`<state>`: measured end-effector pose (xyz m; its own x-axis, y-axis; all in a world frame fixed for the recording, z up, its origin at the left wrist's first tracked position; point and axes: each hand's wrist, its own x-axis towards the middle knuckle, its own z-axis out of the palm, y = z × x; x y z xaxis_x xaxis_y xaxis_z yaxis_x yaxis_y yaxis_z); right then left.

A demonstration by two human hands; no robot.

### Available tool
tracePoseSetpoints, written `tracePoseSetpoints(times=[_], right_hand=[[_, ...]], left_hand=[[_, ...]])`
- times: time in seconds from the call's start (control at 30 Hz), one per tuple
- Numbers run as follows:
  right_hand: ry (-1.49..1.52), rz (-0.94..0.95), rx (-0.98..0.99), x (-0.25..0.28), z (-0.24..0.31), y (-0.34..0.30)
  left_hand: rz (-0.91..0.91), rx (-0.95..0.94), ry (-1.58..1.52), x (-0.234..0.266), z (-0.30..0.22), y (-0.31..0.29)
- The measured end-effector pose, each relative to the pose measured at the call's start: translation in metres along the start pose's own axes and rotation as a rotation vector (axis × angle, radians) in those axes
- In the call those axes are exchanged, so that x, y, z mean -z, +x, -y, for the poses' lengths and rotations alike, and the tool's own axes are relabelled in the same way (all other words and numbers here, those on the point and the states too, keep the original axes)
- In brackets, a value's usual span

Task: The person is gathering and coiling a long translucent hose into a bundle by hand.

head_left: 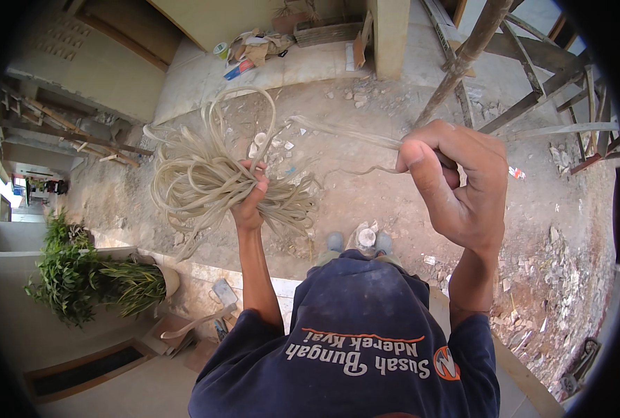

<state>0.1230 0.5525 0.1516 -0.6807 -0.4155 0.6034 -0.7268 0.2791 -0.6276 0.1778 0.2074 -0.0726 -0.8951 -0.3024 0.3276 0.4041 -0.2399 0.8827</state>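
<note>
Coil of pale tubing (198,177), in L hand (250,198), w/ strand (351,132) to R hand (456,181)

1. Coil: many loose loops, hanging in mid-air above the dusty ground (379,202), L of ctr; fanning out on both sides of L hand, one tall loop standing up at far side.
2. L hand: fingers wrapping round the coil's narrow middle, closing snugly on it.
3. R hand: thumb & forefinger pressing tog., other fingers curling in; pinching the strand, which is spanning the gap fr. coil. A thinner strand (365,171) is trailing fr. nr. the thumb; can't tell where it's joining.
4. Wearer: navy shirt (365,299) w/ print; grey shoes (384,242) standing on ground, pale round lump (367,237) lying btwn.
5. Far edge of ground: pale slab (191,70) bearing scrap heap (257,49) & small tub (220,49).
6. Far R corner: timber poles (463,63) leaning & crossing.
7. R edge: rubble (547,306) lying scattered.
8. Nr. L edge: green plants (66,265) growing, pale pot (172,281) sitting beside.
</note>
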Motion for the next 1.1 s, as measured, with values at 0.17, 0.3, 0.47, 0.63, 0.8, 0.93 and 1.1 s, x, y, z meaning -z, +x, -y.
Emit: tracePoseSetpoints(times=[0.17, 0.3, 0.47, 0.63, 0.8, 0.93, 1.1], right_hand=[[0.092, 0.039, 0.13, 0.001, -0.006, 0.012], [0.054, 0.032, 0.06, 0.001, -0.005, 0.023], [0.045, -0.006, -0.046, -0.03, -0.015, 0.026], [0.241, 0.009, -0.197, -0.074, -0.042, 0.017], [0.653, 0.238, -0.62, -0.086, -0.036, 0.025], [0.642, 0.239, -0.591, -0.096, -0.045, 0.026], [0.42, 0.179, -0.39, -0.092, -0.053, 0.023]], left_hand=[[0.111, -0.014, -0.161, -0.022, -0.009, 0.011], [0.173, 0.067, -0.291, -0.021, -0.004, 0.013], [0.162, 0.302, -0.501, -0.052, -0.011, 0.013], [0.084, 0.46, -0.596, -0.076, 0.007, 0.005], [0.121, 0.445, -0.15, -0.091, 0.019, 0.002], [0.174, 0.453, -0.029, -0.108, 0.011, -0.001], [0.085, 0.433, -0.044, -0.109, 0.011, 0.001]])
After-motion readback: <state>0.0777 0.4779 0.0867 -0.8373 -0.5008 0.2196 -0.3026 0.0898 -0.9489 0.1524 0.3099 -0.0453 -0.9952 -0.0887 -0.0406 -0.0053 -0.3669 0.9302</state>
